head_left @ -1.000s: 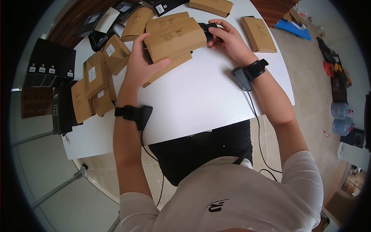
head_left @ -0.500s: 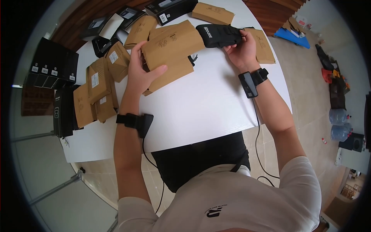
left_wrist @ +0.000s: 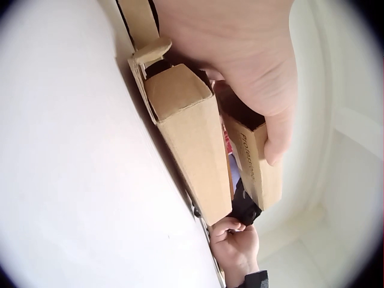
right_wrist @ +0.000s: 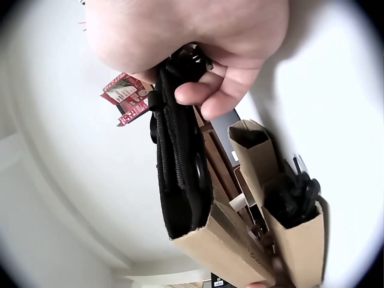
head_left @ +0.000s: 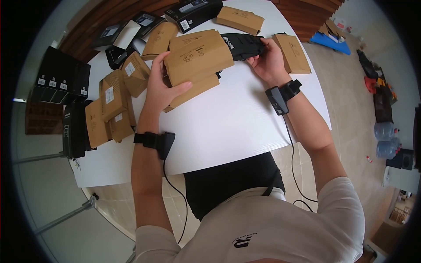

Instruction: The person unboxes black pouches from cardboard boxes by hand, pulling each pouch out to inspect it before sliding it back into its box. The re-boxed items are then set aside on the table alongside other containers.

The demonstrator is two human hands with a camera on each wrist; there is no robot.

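Observation:
My left hand [head_left: 161,90] grips a brown cardboard box [head_left: 199,59] by its left end, thumb on the near side. The right hand [head_left: 271,63] pinches the outer end of a black fabric pouch with white lettering [head_left: 243,46]. In the right wrist view, the pouch [right_wrist: 183,150] has its far end inside the open mouth of the held box [right_wrist: 225,249]. Below lies another cardboard box [head_left: 197,91] on the table; black cables [right_wrist: 294,201] show in its open end. The left wrist view shows the held box [left_wrist: 258,171] raised above the lower one [left_wrist: 192,150].
More cardboard boxes [head_left: 112,94] are piled on the left, beside black boxes [head_left: 61,79]. Black boxes [head_left: 193,15] and a cardboard box [head_left: 240,19] stand along the back. One cardboard box [head_left: 293,53] lies right of my right hand. White tabletop [head_left: 219,127] extends toward me.
Over the last second, more of the black pouch has come into view outside the box as my right hand moved right. Since half a second ago, that hand and pouch have shifted slightly back left.

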